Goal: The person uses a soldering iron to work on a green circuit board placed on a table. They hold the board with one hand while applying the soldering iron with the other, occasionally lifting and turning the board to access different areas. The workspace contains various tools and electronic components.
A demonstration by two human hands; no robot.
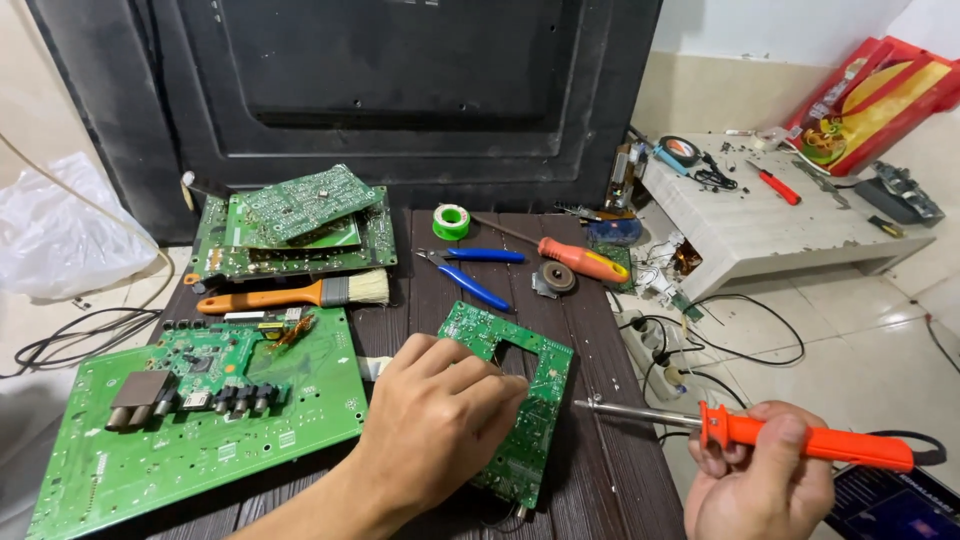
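The work in hand looked like the holding step before a solder joint: the left hand lay palm-down on the small notched circuit board, fingers curled and pressing on it near the table's front edge, while the right hand was clamped around the orange handle of a soldering iron, its metal tip hanging just off the table's right edge and short of the board. By my judgement the next move called for a steady board and a careful approach of the tip to a single joint. The dark wooden table also carried a large green board at its front left corner, stacked boards at the back left, an orange-handled brush, blue-handled pliers, a green solder spool and an orange screwdriver. A black panel stood behind; a low white bench with tools sat on the tiled floor at right.
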